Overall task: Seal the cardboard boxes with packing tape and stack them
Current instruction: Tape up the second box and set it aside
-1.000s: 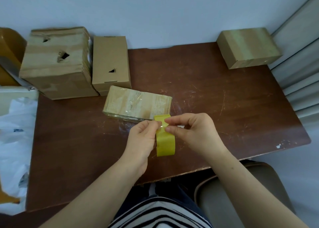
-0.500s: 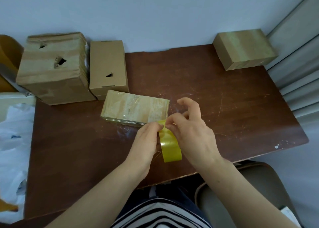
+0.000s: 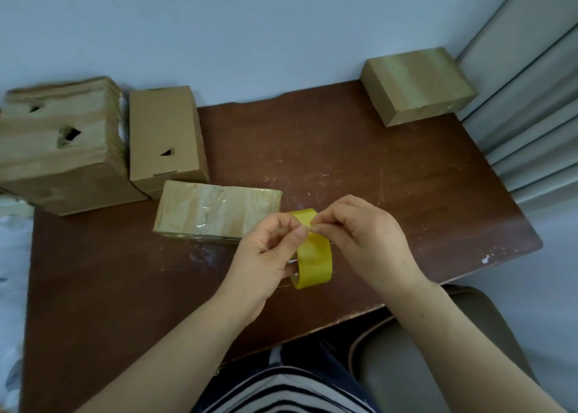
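Head view: a dark brown counter (image 3: 344,162), scratched on top and chipped along its near edge, is seen set against a pale wall. A grey chair (image 3: 422,350) is tucked partly under its near right side.

A large box (image 3: 59,143) is placed at the far left corner. It is wrapped in tape and torn in two small holes on top. A far box (image 3: 416,84), taped across its top, is set at the far right corner, well apart from the others. A tall box (image 3: 165,134) of plain cardboard, with one small hole in its top, is stood just beside the large box, on its right. A flat box (image 3: 215,212), covered in wrinkled clear tape, is laid close in front of the tall box. Whether the two touch cannot be told.

Both hands are held over the near middle of the counter, just right of the flat box. A yellow tape roll (image 3: 314,262) is kept upright between them, raised off the counter.

The grip of the left hand (image 3: 266,256) is closed on the roll, with thumb and forefinger pinched at its top and the other fingers curled at its side. The grip of the right hand (image 3: 369,240) is pinched on the roll's top edge, thumb against forefinger, right beside the left fingertips. Whether a loose end of tape is lifted there cannot be told.
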The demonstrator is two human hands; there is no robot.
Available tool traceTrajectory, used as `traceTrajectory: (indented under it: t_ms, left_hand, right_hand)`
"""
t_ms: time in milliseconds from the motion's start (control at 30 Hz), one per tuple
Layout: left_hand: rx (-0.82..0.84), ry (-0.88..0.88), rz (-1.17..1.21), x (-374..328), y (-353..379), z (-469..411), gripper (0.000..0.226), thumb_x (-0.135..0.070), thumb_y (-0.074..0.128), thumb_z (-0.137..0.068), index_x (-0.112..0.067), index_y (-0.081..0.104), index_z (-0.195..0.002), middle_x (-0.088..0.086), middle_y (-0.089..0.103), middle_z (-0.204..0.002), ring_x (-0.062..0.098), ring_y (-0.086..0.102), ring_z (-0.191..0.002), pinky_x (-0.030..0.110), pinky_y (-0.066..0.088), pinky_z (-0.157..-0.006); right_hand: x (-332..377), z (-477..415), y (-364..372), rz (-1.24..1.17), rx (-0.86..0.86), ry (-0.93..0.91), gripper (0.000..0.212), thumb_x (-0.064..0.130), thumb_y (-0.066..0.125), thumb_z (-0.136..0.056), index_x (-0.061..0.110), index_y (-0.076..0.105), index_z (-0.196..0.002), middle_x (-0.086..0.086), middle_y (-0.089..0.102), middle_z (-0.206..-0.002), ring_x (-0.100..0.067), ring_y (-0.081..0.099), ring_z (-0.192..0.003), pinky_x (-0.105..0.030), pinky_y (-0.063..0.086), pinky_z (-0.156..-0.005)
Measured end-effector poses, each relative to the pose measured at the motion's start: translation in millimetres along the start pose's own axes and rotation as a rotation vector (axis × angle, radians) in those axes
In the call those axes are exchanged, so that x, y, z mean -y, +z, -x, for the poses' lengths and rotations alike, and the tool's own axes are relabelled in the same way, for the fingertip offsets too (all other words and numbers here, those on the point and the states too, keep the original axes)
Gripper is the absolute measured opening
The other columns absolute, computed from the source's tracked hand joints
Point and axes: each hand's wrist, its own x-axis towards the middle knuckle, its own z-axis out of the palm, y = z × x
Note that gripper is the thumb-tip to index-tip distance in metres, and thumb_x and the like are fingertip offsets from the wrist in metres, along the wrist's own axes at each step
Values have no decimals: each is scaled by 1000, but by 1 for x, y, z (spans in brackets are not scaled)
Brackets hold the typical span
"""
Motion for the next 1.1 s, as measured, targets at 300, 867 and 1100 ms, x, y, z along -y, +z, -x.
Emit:
traceTrajectory:
  t_ms: [300, 867, 1100]
  left_hand:
    - [16, -165, 202, 1, 31, -28, 9, -15, 55, -93, -15, 56, -84, 6, 66, -84, 22, 67, -77, 40, 58, -71]
    - [-511, 37, -627, 24, -33, -64, 44, -4, 54, -92, -19, 52, -133, -6, 56, -125, 8, 53, -108, 25, 42, -96]
    - [-648, 248, -1180, 22, -94, -71, 42, -17, 46, -99, -6, 46, -139, 12, 39, -148, 26, 32, -137, 31, 22, -111]
  right_hand:
    - [-65, 13, -14, -708, 372, 526, 43, 50, 78, -63, 21, 70, -94, 5, 75, -89, -6, 70, -82, -15, 50, -68]
    - [-176, -85, 15, 734, 272, 358, 29, 28, 60, -90, 17, 58, -116, -4, 63, -110, -25, 56, -108, -36, 29, -106]
    - [-61, -84, 79, 143, 91, -73, 69, 38, 53, -92, 12, 27, -150, -10, 28, -155, -25, 19, -144, -34, 11, -117]
